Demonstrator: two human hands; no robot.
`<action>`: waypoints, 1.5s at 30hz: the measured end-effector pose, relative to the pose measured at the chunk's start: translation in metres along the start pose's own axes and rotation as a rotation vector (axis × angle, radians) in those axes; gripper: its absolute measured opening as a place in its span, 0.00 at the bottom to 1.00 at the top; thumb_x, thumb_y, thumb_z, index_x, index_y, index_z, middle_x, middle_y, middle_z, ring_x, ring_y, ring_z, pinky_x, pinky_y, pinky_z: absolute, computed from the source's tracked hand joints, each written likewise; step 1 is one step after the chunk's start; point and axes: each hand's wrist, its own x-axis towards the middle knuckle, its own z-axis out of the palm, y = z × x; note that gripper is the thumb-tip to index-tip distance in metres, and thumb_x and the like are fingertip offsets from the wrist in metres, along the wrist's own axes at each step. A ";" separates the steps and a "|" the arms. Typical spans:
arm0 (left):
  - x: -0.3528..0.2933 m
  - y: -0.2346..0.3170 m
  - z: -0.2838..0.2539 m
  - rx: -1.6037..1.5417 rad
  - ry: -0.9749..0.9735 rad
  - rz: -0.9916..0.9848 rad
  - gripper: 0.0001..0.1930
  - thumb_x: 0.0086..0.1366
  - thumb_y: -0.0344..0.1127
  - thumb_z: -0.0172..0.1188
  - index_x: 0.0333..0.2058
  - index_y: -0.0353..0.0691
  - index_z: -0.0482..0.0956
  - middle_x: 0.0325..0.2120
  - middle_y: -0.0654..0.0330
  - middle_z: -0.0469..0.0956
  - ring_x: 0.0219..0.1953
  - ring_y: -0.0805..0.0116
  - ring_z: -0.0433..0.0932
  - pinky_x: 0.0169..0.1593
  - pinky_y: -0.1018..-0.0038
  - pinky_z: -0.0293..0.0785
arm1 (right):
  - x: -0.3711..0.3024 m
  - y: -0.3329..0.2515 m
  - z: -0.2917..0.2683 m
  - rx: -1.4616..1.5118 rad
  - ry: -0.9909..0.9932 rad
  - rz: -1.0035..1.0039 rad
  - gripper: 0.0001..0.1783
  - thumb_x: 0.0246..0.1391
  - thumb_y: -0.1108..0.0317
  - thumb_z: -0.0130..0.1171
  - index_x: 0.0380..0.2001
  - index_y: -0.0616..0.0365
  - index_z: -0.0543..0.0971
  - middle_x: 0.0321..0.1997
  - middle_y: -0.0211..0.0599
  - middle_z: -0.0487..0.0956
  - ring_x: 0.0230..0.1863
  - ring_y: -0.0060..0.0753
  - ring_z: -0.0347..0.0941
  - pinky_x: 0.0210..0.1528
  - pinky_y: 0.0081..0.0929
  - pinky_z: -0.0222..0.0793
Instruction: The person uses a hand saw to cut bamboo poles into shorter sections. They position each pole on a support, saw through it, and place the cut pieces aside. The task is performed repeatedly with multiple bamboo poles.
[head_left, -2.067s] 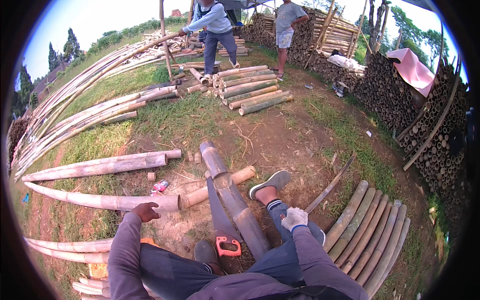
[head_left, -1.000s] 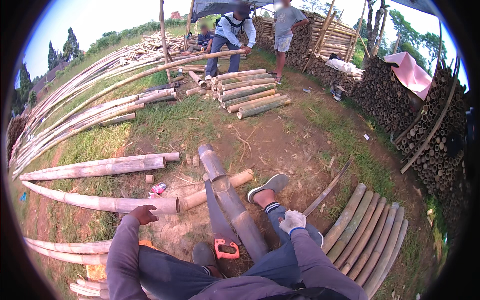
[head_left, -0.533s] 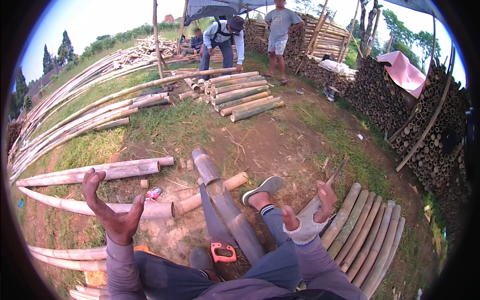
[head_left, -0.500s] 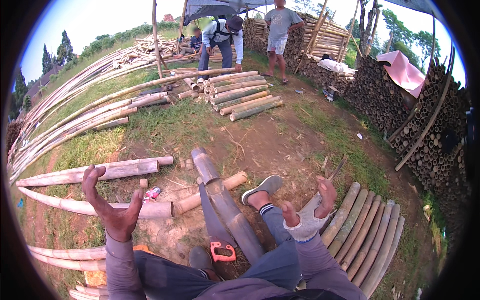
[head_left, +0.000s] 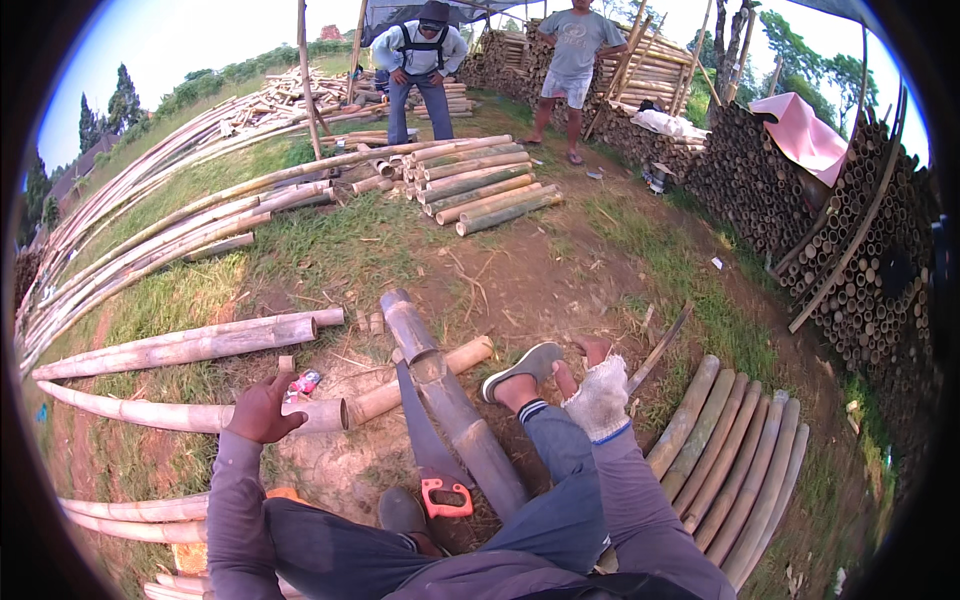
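Above the cut end of a thick bamboo pole (head_left: 180, 412) hovers my bare left hand (head_left: 265, 410), thumb and fingers apart, holding nothing; whether it touches the pole I cannot tell. My right hand (head_left: 598, 392), in a pale knitted glove that leaves the fingertips bare, is raised beside my shoe (head_left: 522, 372). Its thumb and fingers are spread, with nothing between them. Between my legs a hand saw (head_left: 430, 425) with an orange handle leans along a dark bamboo length (head_left: 468, 430). That length lies across another bamboo piece (head_left: 380, 402).
Cut bamboo lengths (head_left: 735, 440) lie side by side at my right. Another bamboo pile (head_left: 490, 190) stands ahead, with a person in a harness (head_left: 420, 70) behind it and a second person (head_left: 575, 70) standing nearby. Tall bamboo stacks (head_left: 760, 170) line the far right.
Both my hands were raised wider apart; the left has lowered toward the pole, the right has moved slightly inward. The person in the harness has straightened from bending over the pile.
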 end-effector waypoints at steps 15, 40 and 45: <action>-0.008 -0.098 0.094 -0.274 -0.380 -0.361 0.43 0.61 0.56 0.76 0.68 0.38 0.73 0.50 0.47 0.88 0.55 0.53 0.86 0.60 0.62 0.80 | -0.121 0.066 0.057 -0.584 -0.988 0.477 0.30 0.59 0.40 0.65 0.56 0.48 0.86 0.59 0.44 0.85 0.62 0.48 0.82 0.64 0.53 0.73; -0.009 -0.068 0.079 -0.303 -0.399 -0.354 0.43 0.61 0.53 0.78 0.68 0.35 0.73 0.48 0.48 0.89 0.52 0.57 0.86 0.59 0.65 0.80 | -0.133 0.070 0.055 -0.596 -0.960 0.444 0.29 0.59 0.40 0.67 0.55 0.48 0.86 0.56 0.44 0.87 0.61 0.49 0.83 0.63 0.50 0.75; -0.009 -0.068 0.078 -0.305 -0.393 -0.350 0.43 0.61 0.53 0.77 0.68 0.36 0.72 0.46 0.49 0.89 0.52 0.56 0.86 0.60 0.64 0.80 | -0.130 0.069 0.054 -0.596 -0.950 0.443 0.29 0.58 0.40 0.68 0.53 0.49 0.87 0.56 0.44 0.87 0.60 0.49 0.83 0.62 0.50 0.75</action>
